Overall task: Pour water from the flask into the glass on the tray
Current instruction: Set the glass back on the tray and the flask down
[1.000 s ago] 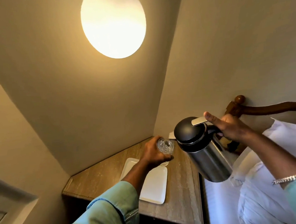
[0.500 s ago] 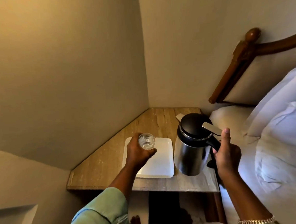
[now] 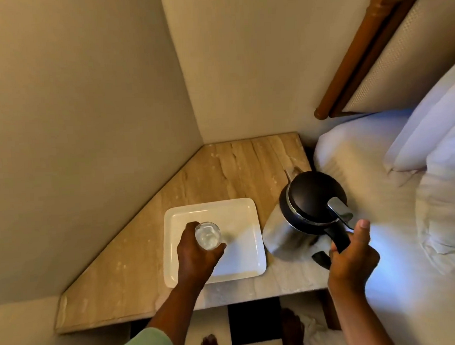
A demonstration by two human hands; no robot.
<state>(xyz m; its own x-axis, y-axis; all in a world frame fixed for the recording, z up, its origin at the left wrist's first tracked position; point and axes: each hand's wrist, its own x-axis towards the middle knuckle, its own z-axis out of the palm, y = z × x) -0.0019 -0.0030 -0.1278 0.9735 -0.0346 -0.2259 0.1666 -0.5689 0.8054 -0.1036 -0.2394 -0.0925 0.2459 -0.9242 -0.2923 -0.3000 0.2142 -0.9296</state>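
Note:
A steel flask (image 3: 285,235) with a black lid stands upright on the bedside table, right of the tray. My right hand (image 3: 353,258) grips its black handle, thumb raised near the silver lid lever. The clear glass (image 3: 208,236) is over the white rectangular tray (image 3: 245,211), held from the left by my left hand (image 3: 195,255). I cannot tell whether the glass touches the tray. Its contents are not clear from above.
The wood-grain table (image 3: 221,167) fits a wall corner, with walls on the left and behind. A white bed and pillows (image 3: 419,188) lie close on the right under a wooden headboard (image 3: 359,49). Checkered floor and my bare feet (image 3: 210,344) show below the table's front edge.
The flask went from tilted over the glass to upright on the table. My left hand lowered the glass to the tray. The view swung downward.

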